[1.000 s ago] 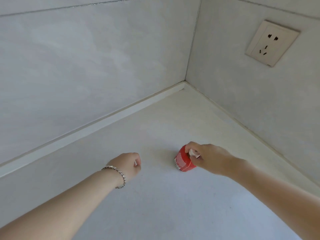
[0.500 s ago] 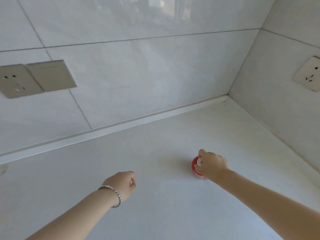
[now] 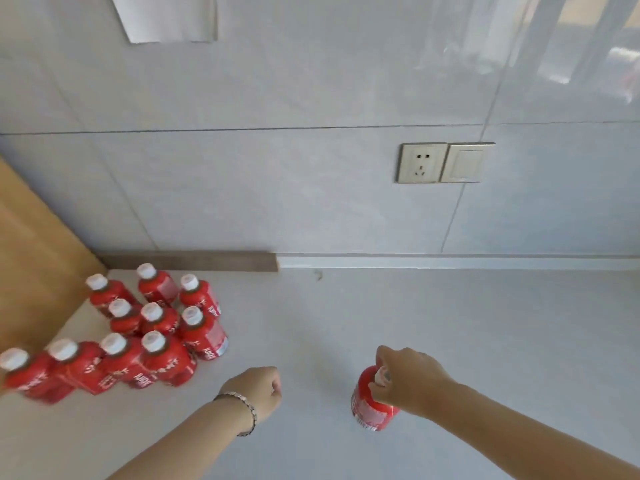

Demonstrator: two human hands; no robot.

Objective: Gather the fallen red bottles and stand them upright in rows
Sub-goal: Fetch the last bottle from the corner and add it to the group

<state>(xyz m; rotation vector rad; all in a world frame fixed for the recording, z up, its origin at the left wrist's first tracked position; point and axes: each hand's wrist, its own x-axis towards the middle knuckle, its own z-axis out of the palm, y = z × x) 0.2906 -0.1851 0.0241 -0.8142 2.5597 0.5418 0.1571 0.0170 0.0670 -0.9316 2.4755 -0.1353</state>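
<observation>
Ten red bottles stand capped and upright in a tight cluster of rough rows at the left of the counter, beside a wooden panel; none of this was in view a second ago, when the camera faced the bare corner of the wall; the view has since swung left, bringing the paired wall socket overhead. An eleventh bottle remains in the right hand, fingers clamped round its neck and white cap, body hanging near upright, well apart from the cluster; whether its base touches the counter cannot be determined. The left hand, bracelet at the wrist, is curled into a fist on nothing, between the held bottle and the cluster, as it was before. Assessment: the carry toward the rows is under way; the front row appears to have room at its right end; no fallen bottles are visible here.
</observation>
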